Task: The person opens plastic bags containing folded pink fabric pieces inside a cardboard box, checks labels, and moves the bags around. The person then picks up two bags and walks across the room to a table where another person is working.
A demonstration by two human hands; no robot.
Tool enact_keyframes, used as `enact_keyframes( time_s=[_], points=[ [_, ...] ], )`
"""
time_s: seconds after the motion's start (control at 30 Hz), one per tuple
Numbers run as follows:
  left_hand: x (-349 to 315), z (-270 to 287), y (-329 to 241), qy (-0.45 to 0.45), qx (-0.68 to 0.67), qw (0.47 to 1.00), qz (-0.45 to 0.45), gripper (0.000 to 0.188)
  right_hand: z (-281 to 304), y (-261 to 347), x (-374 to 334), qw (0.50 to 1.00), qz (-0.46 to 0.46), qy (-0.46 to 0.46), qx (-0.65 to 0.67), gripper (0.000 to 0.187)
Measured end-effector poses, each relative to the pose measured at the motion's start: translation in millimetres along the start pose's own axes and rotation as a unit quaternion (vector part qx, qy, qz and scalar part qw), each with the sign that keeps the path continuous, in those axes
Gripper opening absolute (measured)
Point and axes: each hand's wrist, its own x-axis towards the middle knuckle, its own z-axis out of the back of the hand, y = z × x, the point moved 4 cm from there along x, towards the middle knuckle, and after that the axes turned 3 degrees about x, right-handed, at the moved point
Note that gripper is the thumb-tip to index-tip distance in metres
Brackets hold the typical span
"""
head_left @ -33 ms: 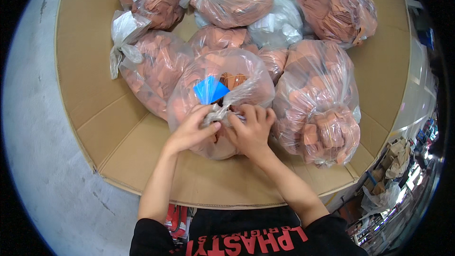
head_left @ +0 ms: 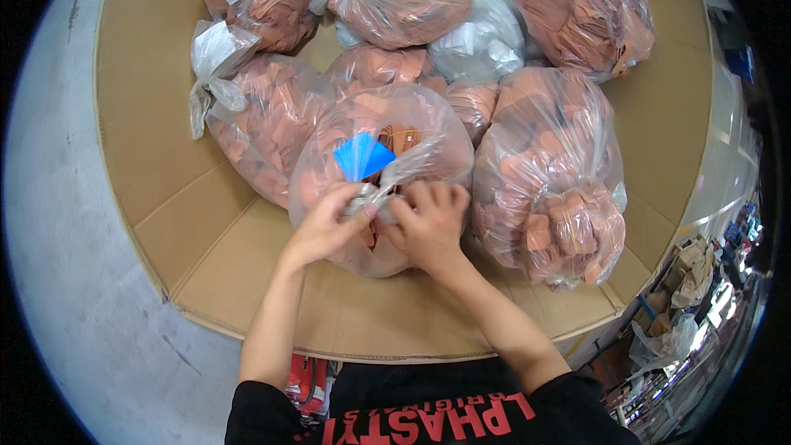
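Observation:
A clear plastic bag [head_left: 437, 128] of orange-brown pieces stands at the near middle of a large cardboard box. Its gathered, twisted neck is between my two hands. My left hand [head_left: 328, 227] pinches the neck from the left, thumb and fingers closed on the plastic. From the right, my right hand [head_left: 428, 218] grips the same neck with curled fingers, slightly blurred. A blue card [head_left: 362, 156] shows through the plastic just beyond my hands. Small dark gaps in the bag appear around the neck. My fingers hide the exact spot where they hold it.
Other clear bags of orange-brown pieces lie around: a large one [head_left: 548, 156] at right, one [head_left: 268, 115] at left, several farther back. A bag with white contents [head_left: 482, 37] sits among them. The cardboard box [head_left: 371, 325] has a low front edge near my body.
My right hand has shifted slightly left and its fingers have curled further around the neck. My left hand stays on the neck with little movement. The bags stay in place.

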Motion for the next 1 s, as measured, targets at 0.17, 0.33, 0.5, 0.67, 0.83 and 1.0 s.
enact_keyframes(
  time_s=[0.17, 0.33, 0.5, 0.67, 0.83, 1.0],
  points=[
    [11, 26, 17, -0.151, -0.222, 0.948, 0.173, 0.033, -26, 30, -1, 0.997, 0.004, 0.018, 0.069, 0.015],
    [59, 25, 43, -0.307, 0.05, 0.918, 0.245, 0.037, -6, -2, -77, 0.989, -0.072, 0.039, 0.121, 0.021],
    [62, 10, 52, -0.323, 0.103, 0.924, 0.175, 0.038, 5, -32, -109, 0.963, -0.148, 0.16, 0.161, 0.023],
    [-1, 12, 6, -0.095, -0.317, 0.944, -0.006, 0.03, 33, -17, -63, 0.952, -0.125, 0.089, 0.266, 0.02],
    [-49, -22, -34, 0.117, 0.166, 0.977, -0.064, 0.029, 44, 18, -19, 0.956, -0.03, 0.063, 0.283, 0.01],
    [-49, -1, -25, -0.043, 0.097, 0.994, 0.0, 0.027, 33, 7, -17, 0.965, -0.051, 0.048, 0.253, 0.032]
  ],
)
